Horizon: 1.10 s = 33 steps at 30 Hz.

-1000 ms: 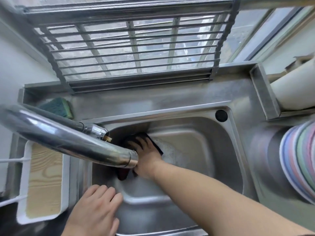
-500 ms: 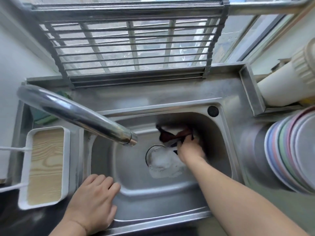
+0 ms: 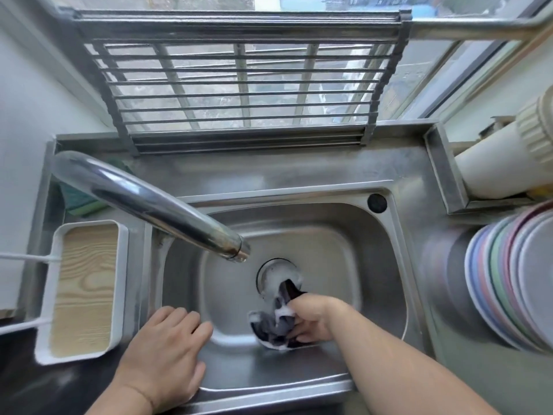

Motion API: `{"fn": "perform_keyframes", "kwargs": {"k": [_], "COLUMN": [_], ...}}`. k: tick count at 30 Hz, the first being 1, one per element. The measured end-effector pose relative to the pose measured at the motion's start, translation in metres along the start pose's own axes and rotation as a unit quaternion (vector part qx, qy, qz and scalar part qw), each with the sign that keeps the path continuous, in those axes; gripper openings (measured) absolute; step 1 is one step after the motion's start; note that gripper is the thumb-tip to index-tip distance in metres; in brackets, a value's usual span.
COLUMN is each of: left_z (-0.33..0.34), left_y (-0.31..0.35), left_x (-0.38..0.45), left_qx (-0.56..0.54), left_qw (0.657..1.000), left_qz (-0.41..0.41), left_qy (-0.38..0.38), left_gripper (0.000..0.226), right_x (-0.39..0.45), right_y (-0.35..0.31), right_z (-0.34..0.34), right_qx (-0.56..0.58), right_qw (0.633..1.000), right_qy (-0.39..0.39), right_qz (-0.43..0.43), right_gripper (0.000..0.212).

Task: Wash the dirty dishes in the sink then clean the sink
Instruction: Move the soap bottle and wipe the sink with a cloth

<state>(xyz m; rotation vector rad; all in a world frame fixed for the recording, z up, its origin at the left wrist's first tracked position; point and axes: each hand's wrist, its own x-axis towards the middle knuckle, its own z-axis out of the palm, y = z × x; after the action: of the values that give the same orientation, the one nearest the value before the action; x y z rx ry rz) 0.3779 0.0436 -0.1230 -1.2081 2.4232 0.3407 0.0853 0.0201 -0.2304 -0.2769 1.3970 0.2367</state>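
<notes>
The cloth [image 3: 276, 323] lies bunched on the floor of the sink [image 3: 386, 283], near the front wall and just in front of the drain [image 3: 276, 275], with one dark corner trailing over the drain's rim. It is dark, wet and flecked with white suds. It looks soft and light, likely to fold and slide under pressure rather than hold a shape, so a wad gathered into the palm should serve better than a pinch at one edge; soapy steel under it is probably slick. The right hand [image 3: 311, 320] has its fingers curled around the cloth's right side, gripping it against the basin floor. The left hand [image 3: 167, 345] rests flat on the front left rim of the sink, fingers straight and relaxed, holding nothing, apparently as a brace.

No dishes are in the basin, so the job seems to have reached the sink-cleaning part. The tap [image 3: 143, 202] reaches from the back left out over the basin, its mouth above the area left of the drain; no water is seen running. It stands in the way of wiping the back left corner. A white tray [image 3: 45, 324] with a wood-grain bottom sits left of the sink, a green sponge [image 3: 80, 202] behind it, and a row of coloured plates [image 3: 502, 283] stands on the counter to the right.
</notes>
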Motion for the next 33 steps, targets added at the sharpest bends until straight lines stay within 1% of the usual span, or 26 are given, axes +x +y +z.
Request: {"fn": "perform_keyframes", "kwargs": {"k": [1, 2, 4, 5, 7, 8, 9, 10, 13, 15, 17, 19, 20, 21, 22, 23, 24, 25, 26, 27, 29, 30, 33], "left_z": [0.0, 0.0, 0.0, -0.001, -0.001, -0.002, -0.002, -0.002, -0.002, -0.001, -0.001, 0.0, 0.0, 0.001, 0.001, 0.001, 0.001, 0.001, 0.001, 0.001, 0.001, 0.001, 0.001], "left_y": [0.0, 0.0, 0.0, 0.0, 0.0, 0.0, 0.0, 0.0, 0.0, 0.0, 0.0, 0.0, 0.0, 0.0, 0.0, 0.0, 0.0, 0.0, 0.0, 0.0, 0.0, 0.0, 0.0], "left_x": [0.0, 0.0, 0.0, -0.001, -0.001, -0.001, -0.001, -0.001, -0.001, -0.001, -0.001, -0.001, -0.001, 0.0, 0.0, 0.0, 0.0, 0.0, 0.0, 0.0, 0.0, 0.0, 0.0], "left_qx": [-0.001, -0.003, -0.004, -0.005, -0.002, -0.003, -0.005, -0.007, -0.004, -0.002, 0.0, 0.001, 0.002, 0.002, 0.002, 0.003, 0.003, 0.002, 0.002, 0.001, 0.001, 0.003, 0.001], "left_qw": [1.0, 1.0, 1.0, 1.0, 1.0, 1.0, 1.0, 1.0, 1.0, 1.0, 1.0, 1.0, 1.0, 1.0, 1.0, 1.0, 1.0, 1.0, 1.0, 1.0, 1.0, 1.0, 1.0], "left_qz": [0.0, 0.001, 0.005, 0.004, 0.004, 0.004, 0.004, 0.005, 0.005, 0.006, 0.007, 0.008, 0.009, 0.01, 0.009, 0.009, 0.009, 0.009, 0.008, 0.008, 0.007, 0.007, 0.005], "left_qy": [0.004, 0.006, 0.005, 0.004, 0.002, 0.0, -0.001, 0.0, 0.007, 0.011, 0.015, 0.019, 0.021, 0.022, 0.022, 0.023, 0.023, 0.022, 0.021, 0.02, 0.019, 0.019, 0.011], "left_gripper": [0.031, 0.03, 0.03, 0.03, 0.031, 0.031, 0.031, 0.031, 0.031, 0.031, 0.03, 0.031, 0.032, 0.032, 0.032, 0.032, 0.032, 0.032, 0.032, 0.031, 0.031, 0.032, 0.032], "right_x": [-0.002, -0.006, -0.022, -0.03, -0.049, -0.061, -0.074, -0.084, -0.104, -0.109, -0.115, -0.123, -0.127, -0.129, -0.127, -0.123, -0.119, -0.116, -0.114, -0.111, -0.106, -0.104, -0.097], "right_y": [-0.004, -0.008, -0.016, -0.019, -0.023, -0.024, -0.026, -0.027, -0.025, -0.025, -0.03, -0.04, -0.047, -0.054, -0.061, -0.068, -0.074, -0.079, -0.082, -0.083, -0.083, -0.082, -0.075], "right_z": [0.006, 0.008, 0.006, 0.002, -0.012, -0.019, -0.025, -0.032, -0.056, -0.073, -0.089, -0.101, -0.105, -0.106, -0.107, -0.109, -0.109, -0.108, -0.105, -0.101, -0.093, -0.09, -0.086], "right_qx": [0.005, 0.024, 0.088, 0.125, 0.186, 0.203, 0.216, 0.226, 0.239, 0.218, 0.193, 0.132, 0.067, -0.015, -0.1, -0.181, -0.251, -0.305, -0.343, -0.375, -0.428, -0.442, -0.445], "right_qw": [1.0, 0.999, 0.993, 0.987, 0.969, 0.96, 0.955, 0.953, 0.955, 0.96, 0.966, 0.973, 0.977, 0.973, 0.957, 0.929, 0.892, 0.855, 0.825, 0.801, 0.761, 0.747, 0.723], "right_qy": [-0.026, -0.042, -0.07, -0.09, -0.144, -0.172, -0.181, -0.17, -0.101, -0.067, -0.058, -0.053, -0.034, 0.009, 0.075, 0.161, 0.248, 0.316, 0.356, 0.372, 0.372, 0.372, 0.395], "right_qz": [-0.013, -0.022, -0.043, -0.054, -0.074, -0.086, -0.097, -0.106, -0.144, -0.164, -0.164, -0.182, -0.201, -0.231, -0.261, -0.28, -0.284, -0.277, -0.273, -0.281, -0.315, -0.329, -0.35], "right_gripper": [0.013, 0.015, 0.026, 0.029, 0.029, 0.028, 0.028, 0.03, 0.039, 0.041, 0.044, 0.056, 0.063, 0.062, 0.053, 0.04, 0.028, 0.019, 0.013, 0.013, 0.012, 0.013, 0.025]}}
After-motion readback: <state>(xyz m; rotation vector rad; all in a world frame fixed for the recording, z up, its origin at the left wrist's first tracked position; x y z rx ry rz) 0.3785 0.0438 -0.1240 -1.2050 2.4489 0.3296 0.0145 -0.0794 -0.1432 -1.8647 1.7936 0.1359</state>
